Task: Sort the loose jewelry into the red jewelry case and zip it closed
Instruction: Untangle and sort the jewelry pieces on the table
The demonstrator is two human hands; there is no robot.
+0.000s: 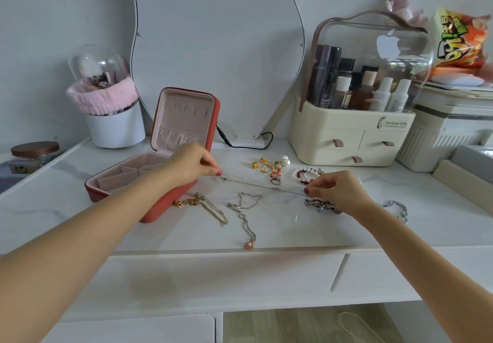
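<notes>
you are holding a thin silver chain necklace stretched between both hands, just above the white marble-look tabletop. your left hand is pinching one end of the chain between thumb and forefinger, right in front of the open red zip-around jewelry case with its pale pink lining. your right hand is pinching the other end, beside the red and white beaded bracelet. the chain is running at a slight slant from the left grip down to the right grip, hanging taut over the table. the case is sitting with its lid upright, under your left wrist. a gold chain necklace and a silver necklace with a pink pendant are lying on the table below the stretched chain, and a cluster of gold rings and earrings is lying just behind it.
</notes>
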